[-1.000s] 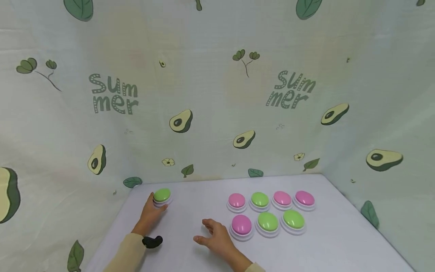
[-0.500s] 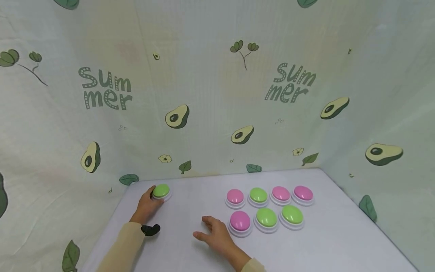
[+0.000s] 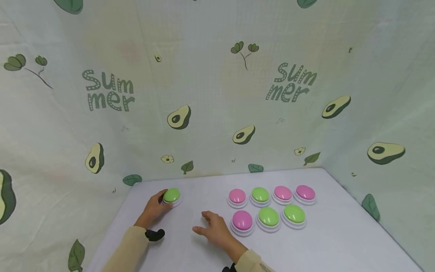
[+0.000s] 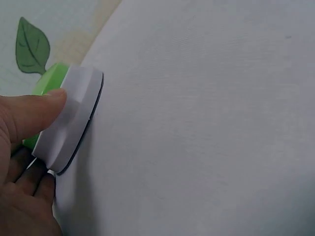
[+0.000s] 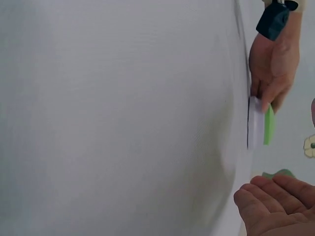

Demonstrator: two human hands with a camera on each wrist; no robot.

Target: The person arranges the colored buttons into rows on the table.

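Note:
A green push button [image 3: 172, 195] with a round white base sits at the back left of the white table. My left hand [image 3: 154, 209] grips its left side; in the left wrist view the thumb [image 4: 42, 113] lies across the base [image 4: 74, 123], with the other fingers curled beneath. Whether the base touches the table is hard to tell. Nearer the middle, my right hand [image 3: 216, 231] hovers with fingers apart and holds nothing. Just right of it stands a magenta push button [image 3: 242, 220], beside two green push buttons [image 3: 268, 217] in the front row.
Behind these, a back row holds a pink button [image 3: 237, 196], a green button [image 3: 260, 195], and further pink ones [image 3: 283, 193] to the right. A patterned cloth [image 3: 210, 87] rises along the table's back and sides.
My left hand has shifted the green push button to the right along the back left of the table. The right hand stays almost in place, and the head view has tilted slightly.

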